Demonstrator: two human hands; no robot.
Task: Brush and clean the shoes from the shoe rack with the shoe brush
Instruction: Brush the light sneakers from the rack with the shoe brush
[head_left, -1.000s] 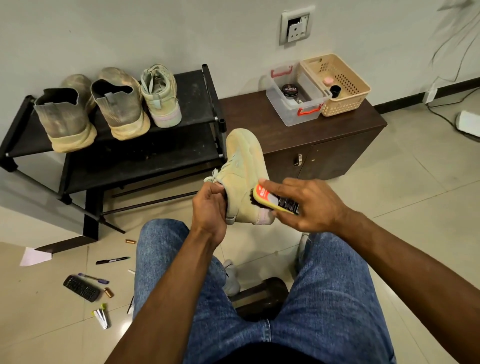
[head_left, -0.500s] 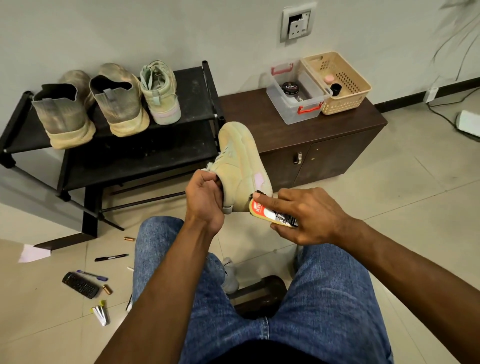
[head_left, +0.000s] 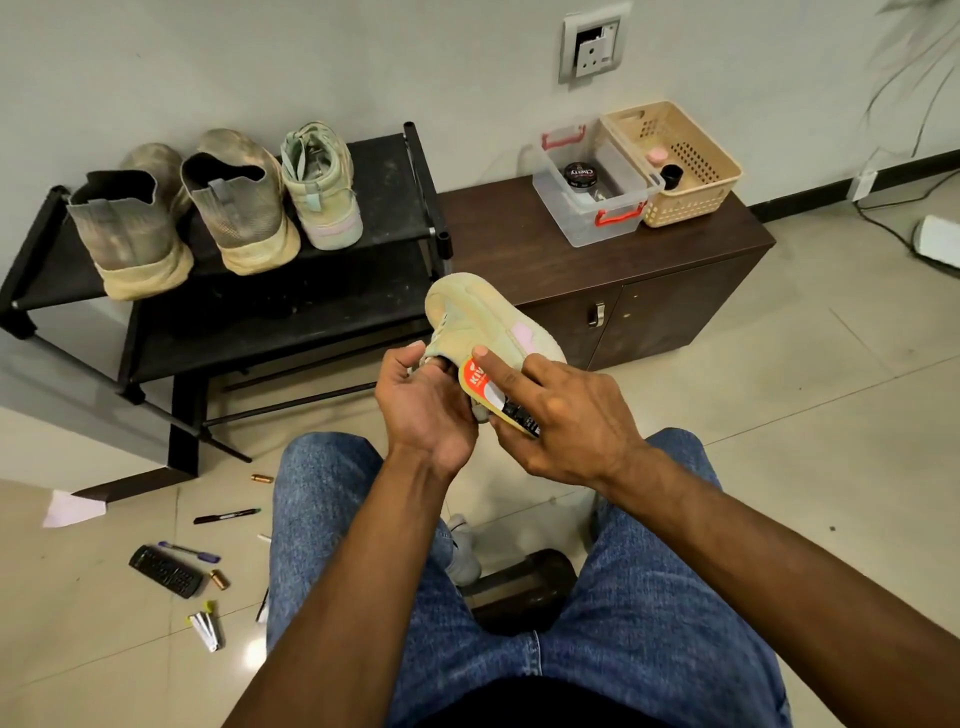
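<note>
Denim-clad knees frame the nearest ground, and just above them a pale yellow-green shoe is held by the left hand, whose grip is curled round its opening. The shoe brush is clasped in the right hand and pressed against the shoe's side, forefinger laid along its back. Farther off, three shoes are seen on the black shoe rack.
</note>
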